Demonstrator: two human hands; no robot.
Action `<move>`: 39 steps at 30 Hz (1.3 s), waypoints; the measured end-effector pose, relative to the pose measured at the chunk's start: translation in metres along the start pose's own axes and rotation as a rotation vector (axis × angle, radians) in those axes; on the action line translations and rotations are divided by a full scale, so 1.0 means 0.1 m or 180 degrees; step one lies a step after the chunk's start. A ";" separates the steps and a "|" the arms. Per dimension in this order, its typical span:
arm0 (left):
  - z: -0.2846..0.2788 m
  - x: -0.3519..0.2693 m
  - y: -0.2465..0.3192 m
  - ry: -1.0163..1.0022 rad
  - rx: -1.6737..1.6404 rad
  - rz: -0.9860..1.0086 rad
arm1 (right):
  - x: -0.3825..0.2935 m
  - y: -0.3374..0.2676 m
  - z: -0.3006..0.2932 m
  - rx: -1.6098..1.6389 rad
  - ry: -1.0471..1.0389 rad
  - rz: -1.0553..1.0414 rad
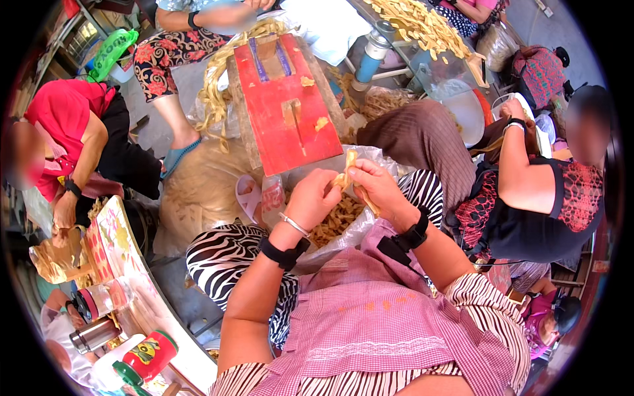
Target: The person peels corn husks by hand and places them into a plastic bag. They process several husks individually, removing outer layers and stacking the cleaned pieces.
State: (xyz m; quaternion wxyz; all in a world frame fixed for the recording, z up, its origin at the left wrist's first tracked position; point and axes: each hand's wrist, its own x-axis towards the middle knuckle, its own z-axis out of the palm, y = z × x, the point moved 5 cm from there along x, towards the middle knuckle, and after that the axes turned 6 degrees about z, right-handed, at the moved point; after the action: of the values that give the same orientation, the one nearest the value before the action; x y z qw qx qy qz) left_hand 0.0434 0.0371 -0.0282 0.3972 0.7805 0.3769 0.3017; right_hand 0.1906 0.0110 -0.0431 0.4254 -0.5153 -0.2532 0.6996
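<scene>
Above my lap, my left hand [315, 196] pinches a folded, pale yellow strip [351, 157] that looks like tofu skin. My right hand [377, 184] grips the same strip; one end sticks up past the thumb and another hangs below the fingers. Between the hands the strip bends into a loop or knot, partly hidden by fingertips. Just under them, a clear plastic bag [357, 228] sits between my knees, holding many small yellow-brown pieces [333, 218]. Beyond my hands a red board [277, 133] with a slotted wooden block slopes on a wooden plank.
Long yellow strips [214, 91] hang left of the board. More pieces [421, 24] cover a table at the top right, near a blue flask [371, 59]. Co-workers sit close at left [69, 123], top and right [535, 208]. Bottles, including a red one [151, 354], line the left table.
</scene>
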 end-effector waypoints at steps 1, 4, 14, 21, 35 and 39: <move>-0.04 0.01 0.03 0.0018 0.0486 0.0162 | -0.02 0.02 0.02 0.0231 -0.0089 0.0125; -0.17 0.03 0.34 0.0120 0.0775 0.0523 | -0.04 0.08 0.05 0.0903 -0.0589 0.0519; -0.01 0.01 0.10 -0.0005 0.0134 0.0477 | 0.03 0.10 0.02 -0.0634 -0.0584 0.0169; 0.06 -0.01 0.02 -0.0007 0.0319 0.0005 | -0.06 0.09 0.15 -0.2853 0.0833 -0.1820; -0.20 -0.04 0.24 0.0373 0.0303 0.0728 | -0.16 0.07 0.18 0.0641 -0.1460 0.0718; -0.26 -0.02 0.30 0.0439 0.0660 0.0883 | -0.13 0.04 0.20 0.0821 -0.1379 0.0882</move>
State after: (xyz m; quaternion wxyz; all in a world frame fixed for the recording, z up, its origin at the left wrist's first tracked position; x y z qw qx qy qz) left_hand 0.0331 0.0339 0.0098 0.2425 0.8392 0.3210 0.3658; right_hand 0.1720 -0.0003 -0.0335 0.3238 -0.3252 -0.1743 0.8712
